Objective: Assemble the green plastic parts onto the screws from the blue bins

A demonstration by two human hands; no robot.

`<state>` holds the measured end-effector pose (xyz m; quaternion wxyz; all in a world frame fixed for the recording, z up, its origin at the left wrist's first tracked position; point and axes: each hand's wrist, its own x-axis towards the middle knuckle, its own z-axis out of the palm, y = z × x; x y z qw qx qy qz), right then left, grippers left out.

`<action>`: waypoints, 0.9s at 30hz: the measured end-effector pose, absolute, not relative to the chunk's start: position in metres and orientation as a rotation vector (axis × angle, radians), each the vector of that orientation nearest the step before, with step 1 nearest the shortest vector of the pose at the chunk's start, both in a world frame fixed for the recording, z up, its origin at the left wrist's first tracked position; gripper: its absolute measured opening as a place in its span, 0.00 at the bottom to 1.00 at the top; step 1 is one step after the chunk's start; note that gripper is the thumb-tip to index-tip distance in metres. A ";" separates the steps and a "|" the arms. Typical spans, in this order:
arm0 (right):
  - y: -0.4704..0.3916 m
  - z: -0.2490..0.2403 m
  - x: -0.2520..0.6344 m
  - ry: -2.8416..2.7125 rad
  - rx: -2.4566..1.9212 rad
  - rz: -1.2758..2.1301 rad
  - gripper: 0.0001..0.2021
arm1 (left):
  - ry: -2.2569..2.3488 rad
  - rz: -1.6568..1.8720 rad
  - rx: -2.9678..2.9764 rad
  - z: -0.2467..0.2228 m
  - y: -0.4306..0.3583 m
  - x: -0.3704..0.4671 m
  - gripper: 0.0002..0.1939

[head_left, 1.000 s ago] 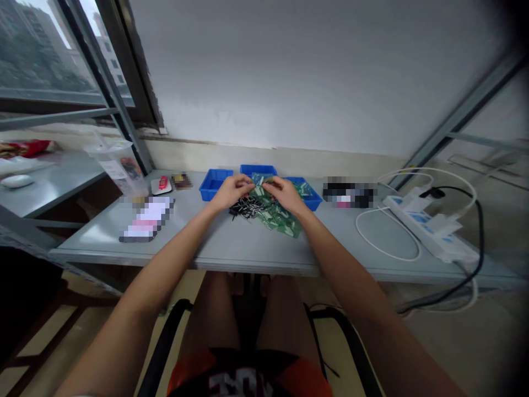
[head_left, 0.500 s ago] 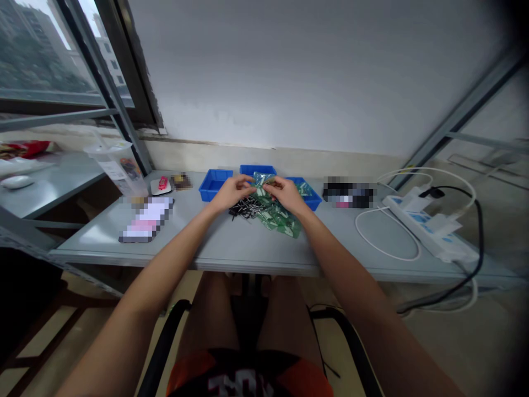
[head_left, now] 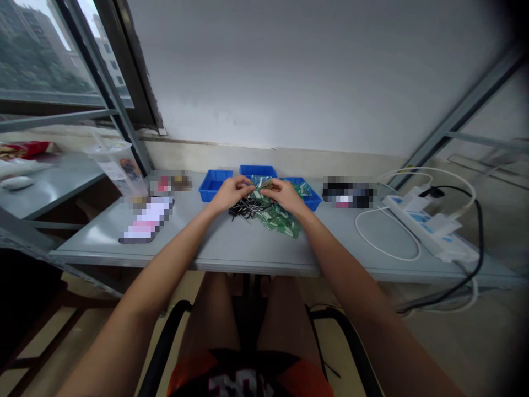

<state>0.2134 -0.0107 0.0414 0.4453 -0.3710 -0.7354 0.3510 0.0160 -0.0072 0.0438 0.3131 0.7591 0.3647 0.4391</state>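
Note:
A small clear plastic bag with a green tint is held between my two hands above the desk. My left hand pinches its left side with closed fingers. On its right side my right hand grips it, fingers also closed. Pale pieces seem to be inside, too small to name. Under my hands lies a pile of thin black and silver pin-like parts. More green-tinted bags with white pieces are heaped just right of that pile.
Behind my hands stand a left blue bin, a middle blue bin and a right blue bin containing similar bags. A power strip with cables sits at right. A drink cup and a blurred phone are at left.
The bag between my hands has shifted and spread a little to the left. My right fingers have moved slightly left along it. The pile and the bins stay where they were.

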 end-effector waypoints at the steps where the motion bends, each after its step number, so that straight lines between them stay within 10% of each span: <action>1: -0.011 0.041 0.214 -1.825 -0.922 0.865 0.12 | 0.960 1.156 2.005 0.044 -0.008 0.016 0.11; 27: -0.018 0.045 0.212 -1.858 -1.029 0.541 0.13 | 0.898 1.129 1.946 0.044 -0.007 0.017 0.09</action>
